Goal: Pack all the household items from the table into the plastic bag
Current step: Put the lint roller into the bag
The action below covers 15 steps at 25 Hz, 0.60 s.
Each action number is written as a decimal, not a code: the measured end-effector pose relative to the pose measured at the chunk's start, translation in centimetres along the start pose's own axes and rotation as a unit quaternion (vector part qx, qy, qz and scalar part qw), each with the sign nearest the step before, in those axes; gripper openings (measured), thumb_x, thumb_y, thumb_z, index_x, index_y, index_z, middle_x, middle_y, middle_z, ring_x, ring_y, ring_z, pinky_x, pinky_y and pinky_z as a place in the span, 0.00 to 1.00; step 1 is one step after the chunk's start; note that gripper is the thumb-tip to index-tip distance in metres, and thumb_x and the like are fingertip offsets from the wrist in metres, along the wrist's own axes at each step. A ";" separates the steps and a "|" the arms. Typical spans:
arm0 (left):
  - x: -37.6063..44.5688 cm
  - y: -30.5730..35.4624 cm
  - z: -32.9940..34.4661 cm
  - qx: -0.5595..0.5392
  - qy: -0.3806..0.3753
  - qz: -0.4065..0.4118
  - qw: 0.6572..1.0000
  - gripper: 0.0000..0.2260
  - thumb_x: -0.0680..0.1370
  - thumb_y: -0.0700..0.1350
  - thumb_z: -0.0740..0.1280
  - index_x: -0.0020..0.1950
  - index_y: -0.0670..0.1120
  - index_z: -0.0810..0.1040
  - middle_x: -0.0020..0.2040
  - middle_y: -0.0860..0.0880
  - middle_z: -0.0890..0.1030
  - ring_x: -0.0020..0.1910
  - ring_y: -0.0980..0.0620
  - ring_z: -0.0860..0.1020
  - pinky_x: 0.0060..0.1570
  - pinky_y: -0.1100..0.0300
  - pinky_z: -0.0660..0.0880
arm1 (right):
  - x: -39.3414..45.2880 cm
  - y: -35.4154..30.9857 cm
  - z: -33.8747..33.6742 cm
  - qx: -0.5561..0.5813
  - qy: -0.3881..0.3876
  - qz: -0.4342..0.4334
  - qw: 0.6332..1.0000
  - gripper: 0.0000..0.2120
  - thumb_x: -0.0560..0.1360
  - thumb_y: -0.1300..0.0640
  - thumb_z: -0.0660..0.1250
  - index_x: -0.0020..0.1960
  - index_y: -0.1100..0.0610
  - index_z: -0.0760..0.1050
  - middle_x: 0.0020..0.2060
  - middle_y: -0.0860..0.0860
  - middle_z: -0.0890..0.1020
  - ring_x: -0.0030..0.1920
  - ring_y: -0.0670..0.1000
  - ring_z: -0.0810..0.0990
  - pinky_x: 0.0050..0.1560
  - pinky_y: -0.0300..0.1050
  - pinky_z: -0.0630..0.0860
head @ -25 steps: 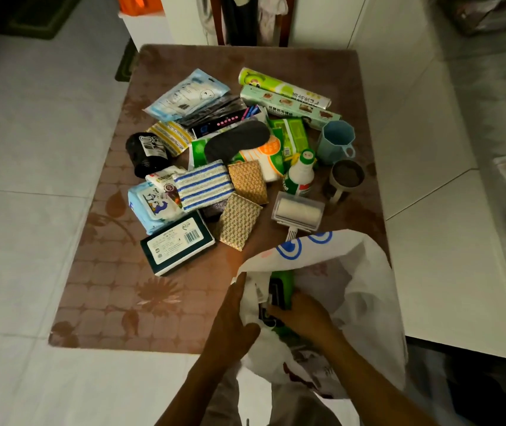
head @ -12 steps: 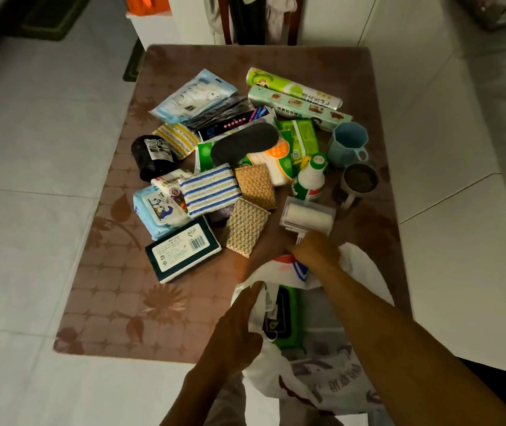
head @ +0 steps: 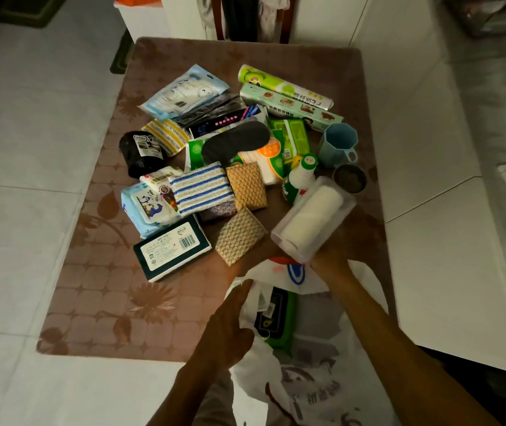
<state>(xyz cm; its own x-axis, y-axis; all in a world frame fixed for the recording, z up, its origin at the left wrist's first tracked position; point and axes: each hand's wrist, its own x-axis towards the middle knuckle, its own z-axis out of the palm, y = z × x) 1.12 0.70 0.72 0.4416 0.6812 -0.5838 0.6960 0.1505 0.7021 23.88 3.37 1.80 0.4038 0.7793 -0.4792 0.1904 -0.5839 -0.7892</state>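
A white plastic bag (head: 316, 330) hangs open at the table's near edge with a green wipes pack (head: 279, 318) inside. My left hand (head: 230, 330) holds the bag's left rim. My right hand (head: 333, 256) grips a lint roller (head: 311, 221) in its clear case, lifted and tilted just above the bag's far rim. On the brown table (head: 98, 302) lie several items: a dark green tissue box (head: 171, 249), two woven sponges (head: 241, 235), a striped cloth (head: 201, 187), a blue wipes pack (head: 145, 210), a white bottle (head: 299, 179).
Farther back sit a black roll (head: 139, 153), a mask packet (head: 184, 92), two wrap rolls (head: 288, 98), a blue mug (head: 337, 144) and a dark cup (head: 350, 178). A white bench (head: 448, 256) runs along the table's right side. A chair stands behind the table.
My right hand left the bag, reached forward to the lint roller and picked it up; it is now lifted and turned toward the bag. My left hand stayed on the bag's rim.
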 end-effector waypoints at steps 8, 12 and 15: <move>0.5 1.8 0.3 0.017 0.029 0.025 0.999 0.39 0.75 0.34 0.66 0.77 0.56 0.48 0.79 0.48 0.57 0.75 0.44 0.60 0.69 0.49 0.64 | -9.3 2.7 -4.0 -0.105 -0.191 0.043 0.975 0.07 0.74 0.53 0.68 0.51 0.53 0.78 0.41 0.53 0.83 0.42 0.52 0.83 0.45 0.50 0.82; 0.2 1.9 0.0 -0.013 0.061 0.026 0.998 0.39 0.73 0.30 0.63 0.78 0.53 0.51 0.77 0.47 0.61 0.73 0.44 0.64 0.67 0.51 0.67 | -10.6 11.0 -4.4 -0.267 -0.236 0.168 0.919 0.10 0.73 0.48 0.68 0.52 0.52 0.76 0.44 0.49 0.81 0.40 0.46 0.81 0.41 0.42 0.81; 0.1 1.3 -0.6 -0.021 0.093 0.042 0.995 0.40 0.70 0.27 0.63 0.77 0.51 0.53 0.76 0.46 0.63 0.73 0.45 0.64 0.68 0.49 0.66 | -8.4 12.6 -2.6 -0.262 -0.101 0.186 0.941 0.11 0.74 0.53 0.66 0.52 0.59 0.75 0.42 0.56 0.81 0.38 0.54 0.81 0.39 0.51 0.82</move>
<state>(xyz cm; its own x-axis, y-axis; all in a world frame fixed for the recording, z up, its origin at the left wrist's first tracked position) 1.74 1.38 1.78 0.3824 0.8129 -0.4392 0.6355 0.1136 0.7637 25.25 -11.15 -3.10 0.3605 0.4955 -0.7903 0.5069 -0.8153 -0.2799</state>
